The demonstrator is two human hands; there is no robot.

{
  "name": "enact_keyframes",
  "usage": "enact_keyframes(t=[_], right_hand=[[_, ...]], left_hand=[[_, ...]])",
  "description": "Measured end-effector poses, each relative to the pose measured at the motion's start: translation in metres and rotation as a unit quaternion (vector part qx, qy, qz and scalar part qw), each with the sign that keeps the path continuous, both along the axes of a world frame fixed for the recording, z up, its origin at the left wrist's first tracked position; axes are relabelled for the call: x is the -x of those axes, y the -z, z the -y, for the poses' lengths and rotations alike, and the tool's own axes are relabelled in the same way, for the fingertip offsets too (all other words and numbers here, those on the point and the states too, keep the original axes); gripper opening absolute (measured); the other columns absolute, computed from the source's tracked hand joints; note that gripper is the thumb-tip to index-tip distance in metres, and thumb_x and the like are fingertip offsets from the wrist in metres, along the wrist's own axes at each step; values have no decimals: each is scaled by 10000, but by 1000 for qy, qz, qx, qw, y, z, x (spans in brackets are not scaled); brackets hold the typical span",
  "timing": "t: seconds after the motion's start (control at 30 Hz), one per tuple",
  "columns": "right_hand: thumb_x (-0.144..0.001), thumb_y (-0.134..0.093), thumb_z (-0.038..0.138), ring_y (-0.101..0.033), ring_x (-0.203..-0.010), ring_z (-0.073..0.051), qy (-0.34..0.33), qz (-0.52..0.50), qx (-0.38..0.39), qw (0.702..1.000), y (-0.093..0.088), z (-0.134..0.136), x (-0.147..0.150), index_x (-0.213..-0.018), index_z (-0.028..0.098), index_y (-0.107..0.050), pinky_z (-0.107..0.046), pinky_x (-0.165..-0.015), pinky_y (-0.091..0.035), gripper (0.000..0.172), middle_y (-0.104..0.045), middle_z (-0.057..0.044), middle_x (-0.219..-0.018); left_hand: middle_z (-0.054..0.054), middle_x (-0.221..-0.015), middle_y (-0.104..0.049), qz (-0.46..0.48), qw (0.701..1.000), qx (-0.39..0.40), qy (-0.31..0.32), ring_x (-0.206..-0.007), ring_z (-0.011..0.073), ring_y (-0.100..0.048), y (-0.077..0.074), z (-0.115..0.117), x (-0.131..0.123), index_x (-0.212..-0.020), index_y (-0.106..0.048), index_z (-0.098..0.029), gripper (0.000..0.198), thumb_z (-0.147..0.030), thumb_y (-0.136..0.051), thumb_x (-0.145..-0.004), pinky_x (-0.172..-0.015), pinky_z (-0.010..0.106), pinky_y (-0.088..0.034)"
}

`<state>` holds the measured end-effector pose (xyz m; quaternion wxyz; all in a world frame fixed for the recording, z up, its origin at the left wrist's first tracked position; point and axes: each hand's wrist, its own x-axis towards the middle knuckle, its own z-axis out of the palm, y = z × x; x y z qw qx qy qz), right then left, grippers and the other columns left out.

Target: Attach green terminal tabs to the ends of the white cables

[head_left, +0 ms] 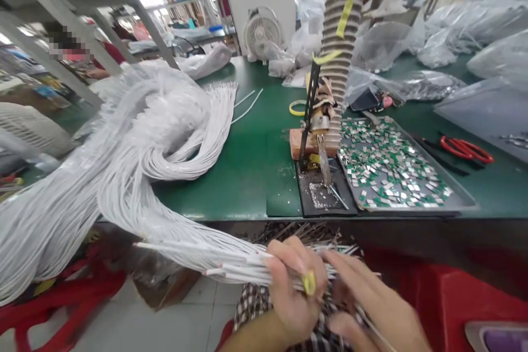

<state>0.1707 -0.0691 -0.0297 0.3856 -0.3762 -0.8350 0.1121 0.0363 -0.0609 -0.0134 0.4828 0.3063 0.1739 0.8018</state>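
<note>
A thick bundle of white wires (pixel 136 176) sweeps from the left over the green table's (pixel 247 176) front edge and down to my lap. My left hand (pixel 291 286) is closed round the bundle near its stripped ends, with a yellow band on one finger. Just to its right, my right hand (pixel 371 302) has its fingers pinched on a few of the wire ends (pixel 330 256). Both hands sit below the table edge, in front of a soldering iron (pixel 325 168) fixed on a stand.
A metal tray (pixel 462 198) of several small green circuit boards lies right of the iron, under a ribbed fume hose (pixel 342 27). Red scissors (pixel 466 149), plastic bags, a small fan (pixel 262 33) and a tape ring (pixel 296 108) lie farther back. Another person sits far left.
</note>
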Motion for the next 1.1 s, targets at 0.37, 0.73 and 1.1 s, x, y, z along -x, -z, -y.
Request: enact_keyframes(t=[0.37,0.73,1.1], right_hand=[[-994,-491,371,-738,-945,-201,18,22,-84,996,12,-3,46,-1211,96,-593,-240,-863,-577,365,-761,-138,-999],[-977,-475,208,-734,-675,-135,33,-98,13,995,-4,-18,45,-880,190,-655,-178,-616,-588,205,-748,-19,-750],[-927,-559,178,-719,-642,-169,68,-267,75,958,-2,-9,27,-899,212,-668,-242,-556,-600,117,-731,-37,-779]], left_hand=[[-14,-901,-552,30,983,158,-88,-824,157,-553,6,-6,13,-575,-418,-189,451,-500,-610,-838,-832,341,-499],[-40,-709,-501,103,981,153,-62,-660,93,-559,8,-10,11,-619,-411,-188,407,-415,-624,-880,-775,231,-537],[29,-967,-712,-142,964,220,35,-957,208,-708,11,3,25,-785,-590,-226,293,-469,-537,-942,-1030,442,-485]])
